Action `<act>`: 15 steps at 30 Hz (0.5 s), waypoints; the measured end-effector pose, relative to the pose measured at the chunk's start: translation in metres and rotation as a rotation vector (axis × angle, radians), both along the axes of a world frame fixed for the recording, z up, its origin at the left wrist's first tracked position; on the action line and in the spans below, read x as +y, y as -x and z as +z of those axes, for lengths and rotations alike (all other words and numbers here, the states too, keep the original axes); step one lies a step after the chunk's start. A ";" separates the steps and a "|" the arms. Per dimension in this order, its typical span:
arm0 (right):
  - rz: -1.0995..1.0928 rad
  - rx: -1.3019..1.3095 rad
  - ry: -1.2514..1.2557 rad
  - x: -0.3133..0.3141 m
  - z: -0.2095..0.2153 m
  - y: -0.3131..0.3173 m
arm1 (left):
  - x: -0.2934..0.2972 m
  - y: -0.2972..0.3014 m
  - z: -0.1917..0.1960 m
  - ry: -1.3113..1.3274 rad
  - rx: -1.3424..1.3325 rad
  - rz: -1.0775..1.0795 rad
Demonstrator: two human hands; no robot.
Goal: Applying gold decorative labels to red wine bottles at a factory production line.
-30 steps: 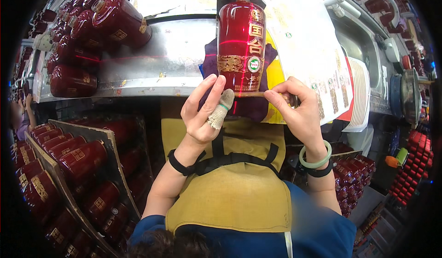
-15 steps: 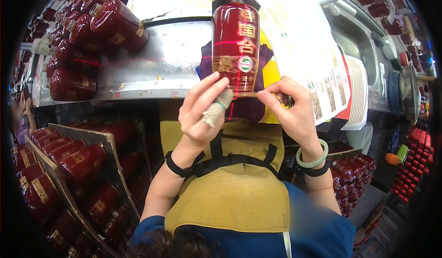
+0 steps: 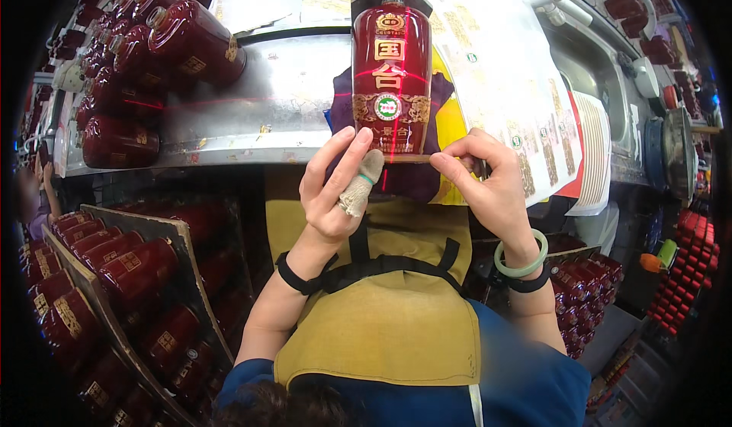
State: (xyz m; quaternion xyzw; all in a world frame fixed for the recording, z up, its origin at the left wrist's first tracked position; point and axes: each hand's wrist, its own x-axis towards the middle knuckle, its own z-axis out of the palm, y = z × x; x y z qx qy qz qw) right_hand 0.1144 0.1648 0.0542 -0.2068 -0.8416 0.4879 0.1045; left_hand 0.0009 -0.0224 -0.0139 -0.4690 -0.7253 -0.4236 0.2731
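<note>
A dark red glass bottle [image 3: 391, 76] with gold lettering and a round green-and-white emblem lies with its neck away from me, inside an angled support on dark purple cloth [image 3: 441, 99]. Red light lines cross it. At its lower left side, my left hand [image 3: 332, 187] has its fingers stretched out and touching the glass; a cloth finger cover [image 3: 357, 193] with a green band is on one digit. My right hand [image 3: 488, 179] is at the base's right corner, thumb and bent forefinger close together by a thin tan strip [image 3: 412, 158]. Whatever they pinch is hidden.
Sheets of gold and green decals [image 3: 496, 76] spread to the right, before a metal sink [image 3: 583, 69]. Several red bottles [image 3: 194, 42] stand on the metal counter [image 3: 267, 99] at left. Racks of bottles [image 3: 137, 267] sit below. Another person's hand [image 3: 47, 174] shows far left.
The bottle has turned about its long axis, so its lettering and emblem have shifted left and now face up. Both hands stay near its base, with the right a little farther right.
</note>
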 end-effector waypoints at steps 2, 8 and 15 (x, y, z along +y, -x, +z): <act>-0.003 -0.007 -0.005 0.000 0.001 0.000 | 0.005 -0.004 0.001 -0.001 0.030 0.038; -0.017 -0.006 -0.016 0.003 -0.005 0.001 | 0.007 -0.007 0.010 0.077 -0.017 0.003; 0.000 0.035 0.019 -0.002 -0.001 0.004 | 0.007 0.000 -0.004 -0.153 -0.186 0.006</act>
